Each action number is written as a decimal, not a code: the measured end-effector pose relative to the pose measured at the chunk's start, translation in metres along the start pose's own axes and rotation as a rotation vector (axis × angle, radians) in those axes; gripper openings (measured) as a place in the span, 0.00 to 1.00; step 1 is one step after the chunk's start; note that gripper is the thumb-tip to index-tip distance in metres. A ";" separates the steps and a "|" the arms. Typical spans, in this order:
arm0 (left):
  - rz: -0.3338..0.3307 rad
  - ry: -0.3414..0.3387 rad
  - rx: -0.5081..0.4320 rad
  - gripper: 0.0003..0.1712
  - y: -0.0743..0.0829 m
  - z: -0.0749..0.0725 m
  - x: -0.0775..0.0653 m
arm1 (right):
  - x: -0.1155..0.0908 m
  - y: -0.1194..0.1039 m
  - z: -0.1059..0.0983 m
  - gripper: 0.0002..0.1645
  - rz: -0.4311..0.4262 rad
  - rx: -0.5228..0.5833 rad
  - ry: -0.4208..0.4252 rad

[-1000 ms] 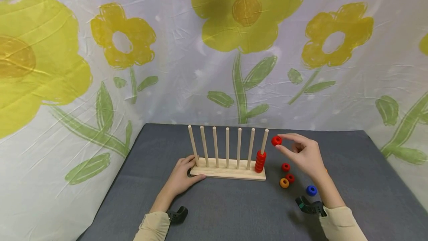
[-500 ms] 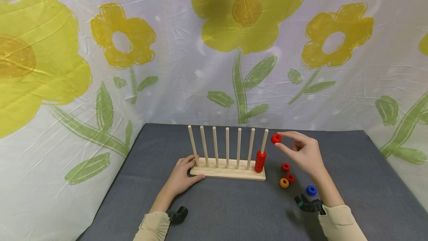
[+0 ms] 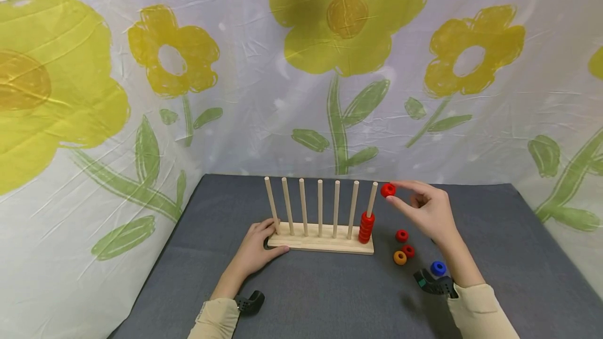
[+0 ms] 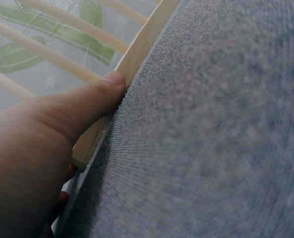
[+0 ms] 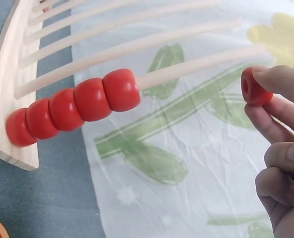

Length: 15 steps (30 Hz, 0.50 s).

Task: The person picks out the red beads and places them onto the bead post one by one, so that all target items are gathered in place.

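Note:
A wooden peg stand [image 3: 325, 245] with several upright pegs stands on the table. At its left end my left hand [image 3: 254, 249] grips the base, thumb along the front edge and fingers round the end and back. Several red beads [image 3: 366, 228] are stacked on the rightmost peg, whose upper part is bare. My right hand [image 3: 432, 214] pinches one more red bead [image 3: 388, 190] between thumb and fingers. This held bead [image 5: 253, 88] is just right of that peg's top, apart from it, and its hole shows in the right wrist view.
Right of the stand lie two loose red beads [image 3: 402, 236], an orange bead [image 3: 400, 258] and a blue bead [image 3: 438, 268], which is close to the right wrist's black camera strap [image 3: 434, 284]. A flower-printed cloth [image 3: 254, 119] hangs behind the grey table [image 3: 320, 297].
The right hand has risen slightly and moved a little left with the red bead, bringing it nearer the peg's top. The left hand and the stand have stayed in place.

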State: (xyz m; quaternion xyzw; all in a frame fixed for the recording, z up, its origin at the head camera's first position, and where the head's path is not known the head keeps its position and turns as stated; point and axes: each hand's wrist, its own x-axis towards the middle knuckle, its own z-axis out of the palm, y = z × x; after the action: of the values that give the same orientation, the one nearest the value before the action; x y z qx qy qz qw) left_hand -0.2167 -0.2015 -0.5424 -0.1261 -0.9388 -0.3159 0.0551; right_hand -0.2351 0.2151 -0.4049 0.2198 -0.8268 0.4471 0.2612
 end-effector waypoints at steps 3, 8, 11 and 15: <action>0.001 -0.001 0.002 0.45 0.000 0.000 0.000 | 0.001 -0.002 -0.001 0.21 -0.008 0.004 0.000; -0.003 -0.002 -0.001 0.44 0.000 0.000 0.000 | 0.004 -0.006 -0.002 0.21 0.002 -0.004 0.005; -0.004 0.000 -0.001 0.44 0.001 0.000 0.000 | 0.006 -0.013 -0.003 0.20 0.004 -0.006 0.013; -0.003 0.003 0.002 0.44 0.001 0.000 0.000 | 0.008 -0.030 -0.006 0.18 -0.005 0.014 0.022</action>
State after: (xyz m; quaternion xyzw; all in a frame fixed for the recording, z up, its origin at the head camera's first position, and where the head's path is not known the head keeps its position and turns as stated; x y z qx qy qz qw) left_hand -0.2164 -0.2007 -0.5418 -0.1242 -0.9392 -0.3152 0.0559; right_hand -0.2221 0.2039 -0.3784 0.2187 -0.8202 0.4548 0.2695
